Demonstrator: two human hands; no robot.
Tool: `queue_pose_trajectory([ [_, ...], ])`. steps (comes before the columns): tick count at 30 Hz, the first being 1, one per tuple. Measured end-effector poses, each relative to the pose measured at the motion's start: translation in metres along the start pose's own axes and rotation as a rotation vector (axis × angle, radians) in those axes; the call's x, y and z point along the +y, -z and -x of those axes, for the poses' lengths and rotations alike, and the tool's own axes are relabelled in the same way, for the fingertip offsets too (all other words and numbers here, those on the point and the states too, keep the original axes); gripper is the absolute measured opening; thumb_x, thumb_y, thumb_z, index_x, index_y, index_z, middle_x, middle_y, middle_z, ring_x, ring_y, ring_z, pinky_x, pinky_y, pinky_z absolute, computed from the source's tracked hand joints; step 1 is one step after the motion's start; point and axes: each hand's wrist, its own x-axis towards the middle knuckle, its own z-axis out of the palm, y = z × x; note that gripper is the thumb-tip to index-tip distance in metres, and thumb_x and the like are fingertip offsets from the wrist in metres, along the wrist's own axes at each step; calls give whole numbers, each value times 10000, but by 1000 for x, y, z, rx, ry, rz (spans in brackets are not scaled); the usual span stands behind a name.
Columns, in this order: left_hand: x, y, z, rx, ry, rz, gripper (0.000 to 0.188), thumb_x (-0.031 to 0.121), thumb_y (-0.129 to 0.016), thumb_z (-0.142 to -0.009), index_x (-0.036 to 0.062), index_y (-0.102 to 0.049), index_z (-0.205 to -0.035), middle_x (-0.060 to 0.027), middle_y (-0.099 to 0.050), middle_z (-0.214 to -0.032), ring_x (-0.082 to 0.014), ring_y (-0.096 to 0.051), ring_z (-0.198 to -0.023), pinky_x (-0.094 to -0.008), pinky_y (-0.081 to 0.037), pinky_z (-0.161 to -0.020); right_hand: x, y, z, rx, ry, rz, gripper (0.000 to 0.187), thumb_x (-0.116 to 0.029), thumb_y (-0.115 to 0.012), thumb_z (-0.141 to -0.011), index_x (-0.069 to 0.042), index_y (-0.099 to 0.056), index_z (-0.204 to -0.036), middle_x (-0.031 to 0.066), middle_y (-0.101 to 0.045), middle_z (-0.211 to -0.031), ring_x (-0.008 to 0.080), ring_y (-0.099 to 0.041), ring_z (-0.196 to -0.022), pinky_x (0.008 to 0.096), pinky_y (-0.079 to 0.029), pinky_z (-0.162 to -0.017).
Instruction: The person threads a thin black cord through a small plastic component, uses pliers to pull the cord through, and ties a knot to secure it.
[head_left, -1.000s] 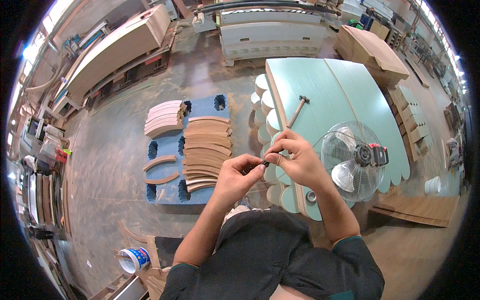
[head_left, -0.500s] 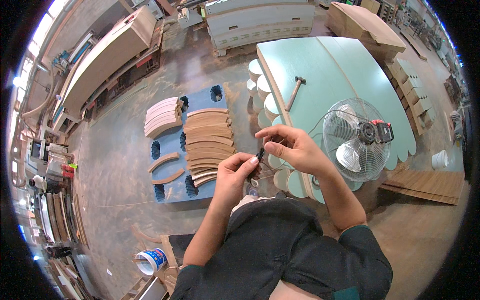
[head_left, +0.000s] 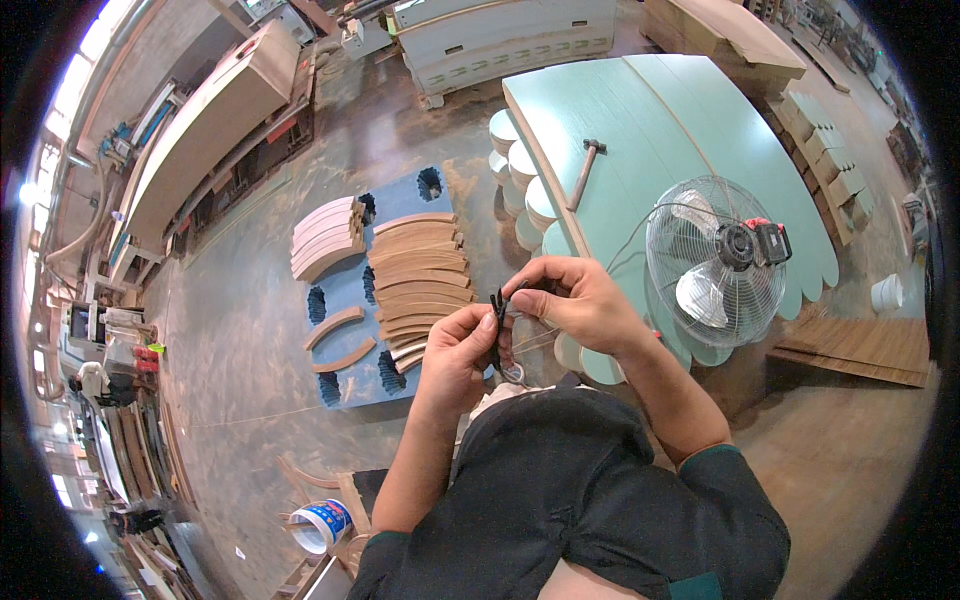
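Observation:
In front of my waist, my left hand (head_left: 462,352) is closed, with thumb and fingers pinching a thin black strap-like piece (head_left: 498,312). Its exact kind is hard to make out. A pale ring-shaped thing (head_left: 514,374) shows just below it; whether they are joined is unclear. My right hand (head_left: 578,303) curls in from the other side, thumb and forefinger pinched at the upper end of the black piece. Behind the hands lies a blue pallet (head_left: 410,205) bearing curved brown wooden pieces (head_left: 420,275) and paler curved pieces (head_left: 328,238).
At right, a stack of pale green panels (head_left: 640,130) carries a hammer (head_left: 585,175) and a caged fan (head_left: 715,270). A bucket (head_left: 322,525) stands near lower left beside wood scraps. Brown boards (head_left: 860,350) lie at right, near a white bucket (head_left: 886,292).
My right hand has come down and left, bringing its fingertips to the black piece. The black piece now stands more upright between my hands. The view has shifted slightly.

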Motion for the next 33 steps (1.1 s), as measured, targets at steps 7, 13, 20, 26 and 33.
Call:
queue_pose_trajectory([
  [7,0,-12,3,5,-194,-142,217,113,-720,-1005,8,-662,-1185,-15,-689,-948,-77,-602,-787,-234,-481,-663,4,-7,4,47,122,92,142,-74,-724,-991,15,-726,-1102,33,-736,-982,69,-651,-903,241,-531,-790],
  [13,-1,-21,4,72,-415,-192,206,107,-736,-1001,10,-678,-1173,-2,-687,-958,-32,-552,-750,-189,-409,-611,-7,-17,8,28,180,-17,145,-62,-730,-983,12,-727,-1107,31,-736,-1025,79,-658,-928,247,-534,-821],
  [20,4,-25,7,46,-386,-73,177,101,-673,-1031,6,-673,-1181,-27,-667,-928,-50,-557,-753,-209,-417,-622,-8,-14,1,39,523,318,184,7,-763,-910,-11,-722,-1089,97,-731,-1019,182,-708,-945,304,-555,-843],
  [26,4,-34,9,98,-548,-210,173,52,-648,-1021,-21,-657,-1177,-56,-658,-1055,-94,-612,-938,-234,-488,-813,-11,-19,2,61,584,383,191,27,-772,-884,-10,-716,-1063,116,-719,-1003,209,-708,-958,320,-556,-840],
  [33,5,-32,9,38,-656,-358,218,-3,-667,-992,-52,-642,-1203,-86,-612,-1164,-107,-600,-1007,-247,-488,-899,-10,-18,2,38,502,238,196,40,-751,-902,-3,-707,-1088,105,-695,-1033,184,-686,-974,303,-546,-848],
])
